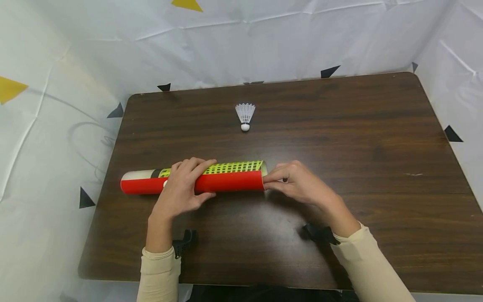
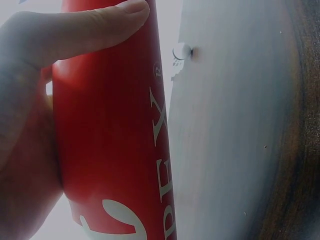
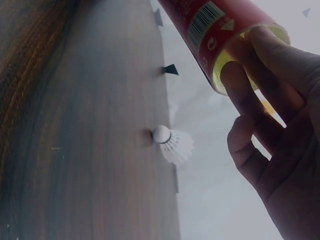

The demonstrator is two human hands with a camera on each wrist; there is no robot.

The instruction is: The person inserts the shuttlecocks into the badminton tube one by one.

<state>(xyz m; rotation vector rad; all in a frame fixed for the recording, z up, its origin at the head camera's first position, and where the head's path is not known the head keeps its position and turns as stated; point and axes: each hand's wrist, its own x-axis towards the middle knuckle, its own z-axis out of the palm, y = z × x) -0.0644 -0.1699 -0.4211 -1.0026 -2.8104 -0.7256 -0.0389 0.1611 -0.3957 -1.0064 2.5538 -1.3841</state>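
Observation:
A red shuttlecock tube (image 1: 230, 181) with a yellow-green checked band lies sideways on the table, its white end at the left. My left hand (image 1: 185, 186) grips it around the middle, fingers over the top and thumb on the near side. In the left wrist view the thumb (image 2: 95, 30) presses on the red surface. At the tube's right end, my right hand (image 1: 298, 181) has fingertips inside the open mouth (image 3: 218, 80). Whether those fingers pinch anything inside is hidden. Beyond the tube lies a white shuttlecock (image 1: 245, 116), cork toward me, touched by neither hand.
The brown wooden table (image 1: 358, 138) is bordered at the back and sides by white sheeting (image 1: 245, 50) with black and yellow triangles. Dark wrist mounts (image 1: 318, 234) sit under both forearms.

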